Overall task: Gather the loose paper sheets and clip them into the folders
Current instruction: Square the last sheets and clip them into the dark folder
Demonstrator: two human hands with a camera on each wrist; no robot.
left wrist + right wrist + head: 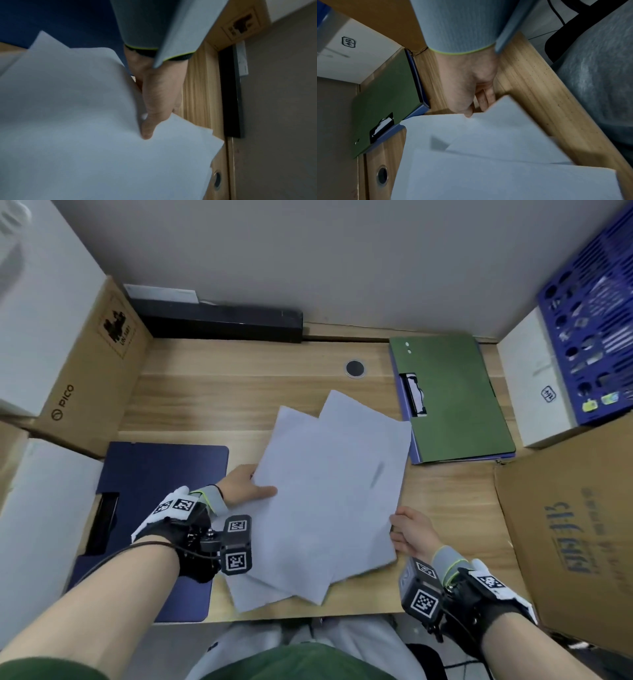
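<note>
Several white paper sheets [329,494] lie fanned and overlapping in the middle of the wooden desk [222,398]. My left hand [245,487] pinches their left edge, thumb [149,121] on top of the sheets [77,121] and fingers hidden beneath. My right hand [409,530] holds the right edge of the sheets [488,155], thumb tip at the edge and fingers [485,100] curled under. A dark blue folder [154,474] lies open at the left with its black clip [102,522]. A green folder [455,398] with a black clip [414,395] lies at the back right.
Cardboard boxes stand at the left [92,368] and right [575,529]. A white box [534,378] and a blue perforated tray [592,320] stand at the far right. A long black box [222,323] lies along the back wall. A round cable hole [355,368] sits behind the sheets.
</note>
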